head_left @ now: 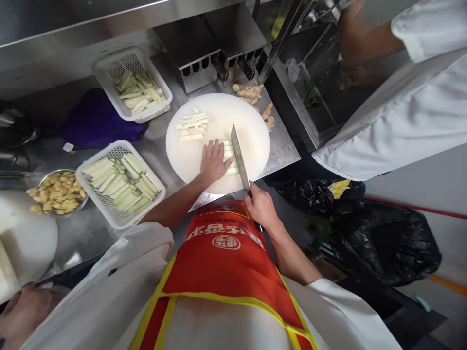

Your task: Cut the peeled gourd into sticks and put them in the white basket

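Observation:
My right hand is wrapped round the dark handle of a cleaver, whose blade points away from me over a round white cutting board. Just left of the blade, pale green vegetable strips lie side by side. My left hand rests flat on them with its fingers stretched out, partly covering them. Farther left on the board is a small pile of cut pale sticks. I cannot make out whether the blade's edge touches the strips.
Left of the board stand two white baskets of cut vegetables and a bowl of peeled yellowish pieces. Ginger lies behind the board, below metal knife holders. Another person's arm is at right; a hand shows lower left.

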`<action>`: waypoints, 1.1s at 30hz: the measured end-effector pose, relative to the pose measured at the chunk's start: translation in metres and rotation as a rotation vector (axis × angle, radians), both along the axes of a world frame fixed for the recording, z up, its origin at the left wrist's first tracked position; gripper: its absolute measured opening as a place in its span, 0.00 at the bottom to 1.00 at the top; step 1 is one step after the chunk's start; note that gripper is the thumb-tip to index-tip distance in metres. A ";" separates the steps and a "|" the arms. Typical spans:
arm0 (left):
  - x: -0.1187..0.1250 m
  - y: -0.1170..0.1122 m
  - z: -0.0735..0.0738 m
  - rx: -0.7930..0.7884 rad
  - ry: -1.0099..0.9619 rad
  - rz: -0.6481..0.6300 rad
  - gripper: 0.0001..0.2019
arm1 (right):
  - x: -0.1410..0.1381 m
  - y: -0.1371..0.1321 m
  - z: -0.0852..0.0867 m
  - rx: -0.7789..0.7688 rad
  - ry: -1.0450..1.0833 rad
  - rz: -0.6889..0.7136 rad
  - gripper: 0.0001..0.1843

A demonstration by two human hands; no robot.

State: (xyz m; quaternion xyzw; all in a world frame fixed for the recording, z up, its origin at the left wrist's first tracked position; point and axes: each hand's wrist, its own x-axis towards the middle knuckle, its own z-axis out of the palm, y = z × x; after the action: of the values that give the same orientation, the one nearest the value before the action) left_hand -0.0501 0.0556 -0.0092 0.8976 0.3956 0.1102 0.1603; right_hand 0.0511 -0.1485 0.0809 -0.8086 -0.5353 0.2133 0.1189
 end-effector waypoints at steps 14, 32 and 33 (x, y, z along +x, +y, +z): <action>0.011 0.000 -0.013 -0.042 -0.010 -0.007 0.40 | -0.004 0.004 -0.002 0.005 0.031 0.027 0.25; 0.013 0.000 0.004 -0.026 0.033 -0.062 0.34 | -0.003 0.005 0.017 0.005 0.055 -0.047 0.22; 0.013 0.000 0.005 -0.027 0.052 -0.059 0.34 | -0.003 0.005 0.017 -0.004 0.053 -0.040 0.22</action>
State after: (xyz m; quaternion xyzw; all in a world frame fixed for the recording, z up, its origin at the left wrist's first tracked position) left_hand -0.0371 0.0554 -0.0042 0.9092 0.3744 0.0766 0.1655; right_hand 0.0484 -0.1437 0.0984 -0.8134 -0.5153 0.2332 0.1360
